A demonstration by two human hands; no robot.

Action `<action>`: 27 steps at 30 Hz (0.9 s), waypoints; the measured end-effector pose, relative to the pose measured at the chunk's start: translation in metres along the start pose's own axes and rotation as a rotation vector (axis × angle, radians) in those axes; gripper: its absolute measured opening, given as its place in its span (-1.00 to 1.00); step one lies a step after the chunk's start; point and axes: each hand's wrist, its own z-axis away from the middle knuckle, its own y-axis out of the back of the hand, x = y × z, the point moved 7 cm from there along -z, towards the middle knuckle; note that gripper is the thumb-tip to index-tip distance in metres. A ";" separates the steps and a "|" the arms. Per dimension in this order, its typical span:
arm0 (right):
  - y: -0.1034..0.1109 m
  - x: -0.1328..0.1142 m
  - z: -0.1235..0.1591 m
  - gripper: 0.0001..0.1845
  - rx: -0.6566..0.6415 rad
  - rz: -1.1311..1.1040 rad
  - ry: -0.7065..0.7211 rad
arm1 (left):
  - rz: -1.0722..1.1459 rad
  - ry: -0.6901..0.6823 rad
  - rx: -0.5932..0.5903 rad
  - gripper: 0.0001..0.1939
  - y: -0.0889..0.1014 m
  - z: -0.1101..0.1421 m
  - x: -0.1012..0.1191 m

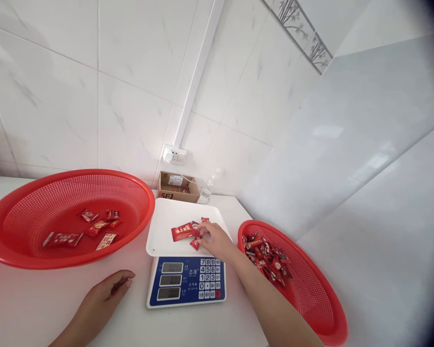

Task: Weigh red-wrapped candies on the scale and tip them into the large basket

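My right hand reaches over the white pan of a digital scale, fingers closed on a small red wrapped candy. Partly under those fingertips are other red wrapped candies, and beside them lies a longer red packet with yellow lettering. The scale's blue panel has number keys and grey displays. Left of the scale, just above the white table, my left hand is loosely closed, thumb against the fingers, with nothing visible in it.
At left stands a wide red plastic basket with several wrapped packets inside. Another red basket, at right, holds a heap of wrapped candies. Behind the scale are a cardboard box, a clear bottle and a wall socket.
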 end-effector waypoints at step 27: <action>-0.026 -0.011 -0.018 -0.56 0.009 0.306 0.120 | -0.042 0.013 -0.053 -0.66 -0.004 -0.001 -0.006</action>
